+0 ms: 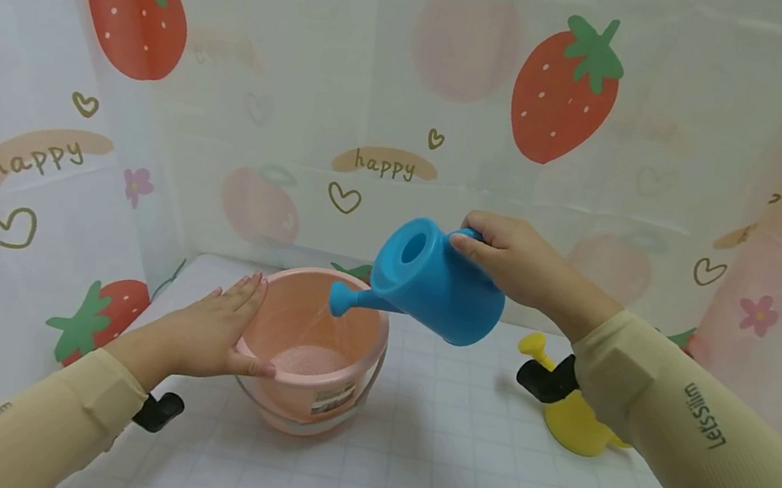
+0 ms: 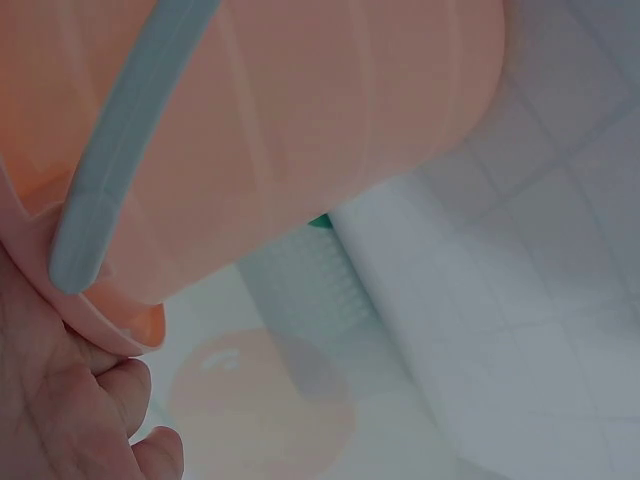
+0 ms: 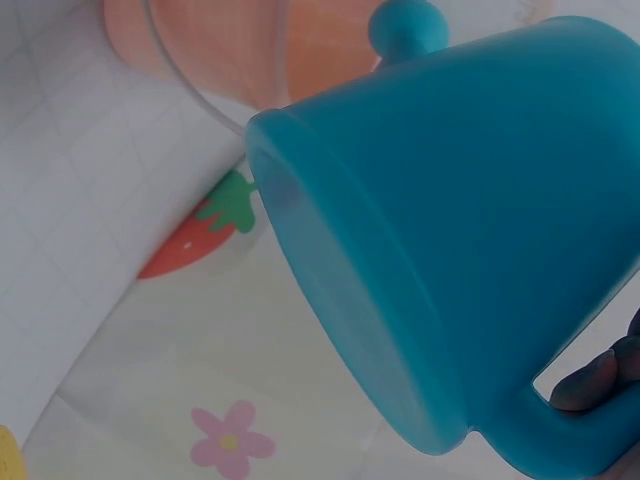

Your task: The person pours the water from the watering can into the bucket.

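Blue watering can point(image 1: 440, 283), centre frame, looks light, rigid plastic; right hand point(image 1: 510, 258) grips its handle, while left hand point(image 1: 214, 331) rests flat-fingered against the pink bucket point(image 1: 314, 351).

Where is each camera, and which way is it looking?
Head: looks forward and down at the table; both hands show, left hand flat against the bucket, right hand tipping the blue can.
Left wrist: beside the left hand, looks along the bucket wall.
Right wrist: under the can, looks past it to the bucket; a fingertip shows.
Shared: all three see the bucket.
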Action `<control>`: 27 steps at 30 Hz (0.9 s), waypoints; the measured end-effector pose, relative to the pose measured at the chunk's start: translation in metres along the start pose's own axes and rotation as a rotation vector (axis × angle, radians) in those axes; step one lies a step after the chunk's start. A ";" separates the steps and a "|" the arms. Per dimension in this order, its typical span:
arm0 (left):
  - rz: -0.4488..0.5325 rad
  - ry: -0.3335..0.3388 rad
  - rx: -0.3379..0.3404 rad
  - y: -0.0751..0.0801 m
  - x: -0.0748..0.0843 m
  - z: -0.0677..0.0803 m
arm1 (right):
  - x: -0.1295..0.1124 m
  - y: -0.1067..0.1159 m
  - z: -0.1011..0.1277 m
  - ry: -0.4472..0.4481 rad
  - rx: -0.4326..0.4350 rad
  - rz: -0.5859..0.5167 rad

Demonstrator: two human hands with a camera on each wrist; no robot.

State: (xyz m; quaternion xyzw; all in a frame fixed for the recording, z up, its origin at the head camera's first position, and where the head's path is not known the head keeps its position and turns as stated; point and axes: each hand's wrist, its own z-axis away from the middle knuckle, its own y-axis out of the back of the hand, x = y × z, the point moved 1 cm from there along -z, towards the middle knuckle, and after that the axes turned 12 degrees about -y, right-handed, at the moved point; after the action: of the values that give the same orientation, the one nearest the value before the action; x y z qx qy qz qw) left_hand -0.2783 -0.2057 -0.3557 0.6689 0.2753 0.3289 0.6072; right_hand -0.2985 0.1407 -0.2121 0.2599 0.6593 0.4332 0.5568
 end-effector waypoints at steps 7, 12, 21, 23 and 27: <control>-0.002 0.003 0.004 0.000 0.000 -0.001 | 0.000 0.000 -0.001 0.008 0.006 0.015; -0.009 -0.002 0.011 -0.001 -0.001 -0.001 | 0.000 -0.001 -0.002 -0.002 0.007 0.020; -0.011 0.004 0.006 -0.002 -0.002 -0.002 | -0.002 0.000 -0.001 0.003 0.021 0.037; -0.008 0.003 0.006 -0.002 -0.002 -0.002 | -0.003 0.000 0.000 0.005 0.018 0.037; -0.012 0.000 0.007 -0.003 -0.003 -0.003 | -0.004 0.000 0.000 0.011 0.015 0.042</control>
State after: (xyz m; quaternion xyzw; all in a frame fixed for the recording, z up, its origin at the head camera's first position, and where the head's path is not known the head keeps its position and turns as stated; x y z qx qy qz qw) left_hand -0.2822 -0.2058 -0.3588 0.6694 0.2803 0.3243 0.6068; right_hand -0.2979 0.1377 -0.2100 0.2758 0.6599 0.4412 0.5420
